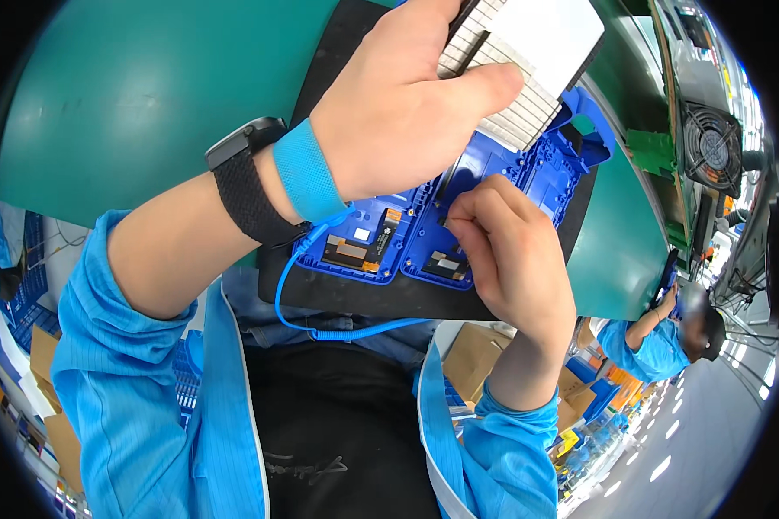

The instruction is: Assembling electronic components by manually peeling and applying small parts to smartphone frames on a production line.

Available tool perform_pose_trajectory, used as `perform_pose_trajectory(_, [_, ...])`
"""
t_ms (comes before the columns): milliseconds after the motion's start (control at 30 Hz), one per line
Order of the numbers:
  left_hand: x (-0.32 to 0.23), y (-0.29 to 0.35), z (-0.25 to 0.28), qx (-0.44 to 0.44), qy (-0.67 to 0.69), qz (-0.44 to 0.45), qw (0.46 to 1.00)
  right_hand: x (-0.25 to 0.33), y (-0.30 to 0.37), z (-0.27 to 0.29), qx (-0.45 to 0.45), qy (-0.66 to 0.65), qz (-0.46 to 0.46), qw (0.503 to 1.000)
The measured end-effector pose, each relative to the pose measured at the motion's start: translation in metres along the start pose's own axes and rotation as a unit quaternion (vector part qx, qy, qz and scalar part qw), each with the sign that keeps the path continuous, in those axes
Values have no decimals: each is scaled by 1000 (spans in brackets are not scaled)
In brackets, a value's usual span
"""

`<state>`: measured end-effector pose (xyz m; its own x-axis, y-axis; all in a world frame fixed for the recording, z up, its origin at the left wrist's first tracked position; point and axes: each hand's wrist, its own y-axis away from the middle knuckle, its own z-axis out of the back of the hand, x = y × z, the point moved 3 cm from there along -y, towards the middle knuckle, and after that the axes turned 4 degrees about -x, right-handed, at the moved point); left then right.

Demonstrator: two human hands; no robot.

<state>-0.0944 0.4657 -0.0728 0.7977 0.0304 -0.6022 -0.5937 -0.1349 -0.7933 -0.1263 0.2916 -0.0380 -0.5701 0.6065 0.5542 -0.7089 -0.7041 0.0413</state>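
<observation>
Head view: the left hand (398, 112) holds a white ribbed card (528, 65), fingers clamped on it, above the blue plastic fixture (502, 182). The right hand (515, 251) has its fingers pinched together at a small part in the fixture's near right pocket; I judge seating is in progress. The fixture lies on a black mat (355, 290) on the green surface (147, 95), its long axis running from near-left to far-right.

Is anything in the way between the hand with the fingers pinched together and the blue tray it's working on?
Nothing visible. The right hand already rests its pinched fingertips on the blue tray. The left hand holds a white sheet above the tray's far end, off to the side, not between them.
</observation>
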Motion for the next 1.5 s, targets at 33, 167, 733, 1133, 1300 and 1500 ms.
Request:
perform_pose_trajectory(33, [-1,1,1,-1,-2,2,1000,0,-1,0,2,3,1,1000])
perform_pose_trajectory(167, [-5,2,-2,9,-44,12,999,-2,-1,0,6,8,3,1000])
perform_pose_trajectory(733, [-16,2,-6,7,-100,41,994,3,4,-5,-32,66,-41,996])
perform_pose_trajectory(1133, [-10,3,-9,8,-170,86,982,-6,33,-4,-72,32,-33,996])
perform_pose_trajectory(1300, [-40,-5,-9,18,-166,128,978,-4,35,-6,-70,36,-28,997])
perform_pose_trajectory(1500, [-43,-5,-7,17,-182,134,974,-3,33,-8,-64,53,-25,996])
